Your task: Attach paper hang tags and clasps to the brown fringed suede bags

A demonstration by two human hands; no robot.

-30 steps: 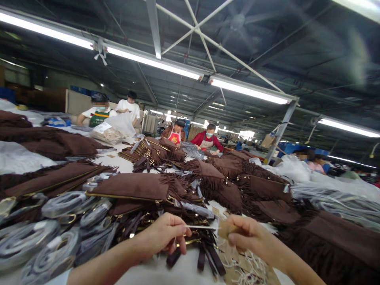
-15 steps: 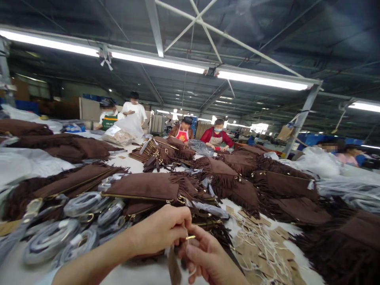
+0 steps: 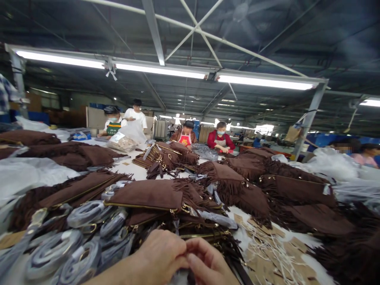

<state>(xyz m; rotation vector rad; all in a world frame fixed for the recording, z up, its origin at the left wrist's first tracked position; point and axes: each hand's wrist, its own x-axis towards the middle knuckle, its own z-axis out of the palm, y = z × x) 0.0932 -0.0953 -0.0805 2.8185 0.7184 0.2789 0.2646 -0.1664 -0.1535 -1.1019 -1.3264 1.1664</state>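
- At bottom centre, left hand (image 3: 162, 255) and right hand (image 3: 208, 263) pinched together on something small, hidden by fingers; cannot tell what.
- Just beyond: brown fringed bag (image 3: 148, 194), gold-trimmed straps (image 3: 204, 235).
- Risk: hangtags (image 3: 267, 253) strings nearby may snag, tangle.

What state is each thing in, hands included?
left hand: fingers curled, touching right hand; any grip hidden
right hand: curled against left, any grip hidden
top brown fringed bag: lying flat on the pile
wrapped straps: coiled, in wrapping
paper tags: loose, strings tangled
ceiling lights: on
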